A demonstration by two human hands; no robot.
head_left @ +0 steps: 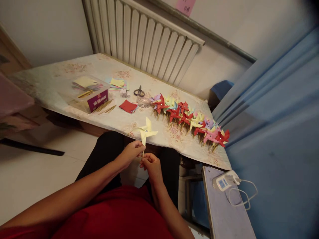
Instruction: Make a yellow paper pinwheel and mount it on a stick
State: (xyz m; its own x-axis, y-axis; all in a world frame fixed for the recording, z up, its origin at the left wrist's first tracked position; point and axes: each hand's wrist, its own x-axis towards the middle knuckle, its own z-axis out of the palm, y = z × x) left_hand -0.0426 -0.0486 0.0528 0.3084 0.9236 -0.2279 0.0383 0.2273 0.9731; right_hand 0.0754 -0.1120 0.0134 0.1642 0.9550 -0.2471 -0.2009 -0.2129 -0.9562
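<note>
A pale yellow paper pinwheel [149, 132] stands upright over my lap, close to the table's front edge. Its stick runs down from the blades through both sets of fingers. My left hand [132, 152] is closed, pinching the stick just beneath the lowest blade. Lower down, my right hand [152, 166] is also closed, with its fingertips round the bottom part of the stick. Finished pinwheels [185, 119] in red, yellow, pink and purple lie crowded together at the table's right side.
On the flowered tablecloth [97, 66] are a clear bag with a purple label [98, 100], wooden sticks [109, 109], red paper squares [128, 106], yellow paper [117, 82], scissors [139, 92] and a clear dish [144, 102]. A white power adapter [225, 181] sits on the side bench.
</note>
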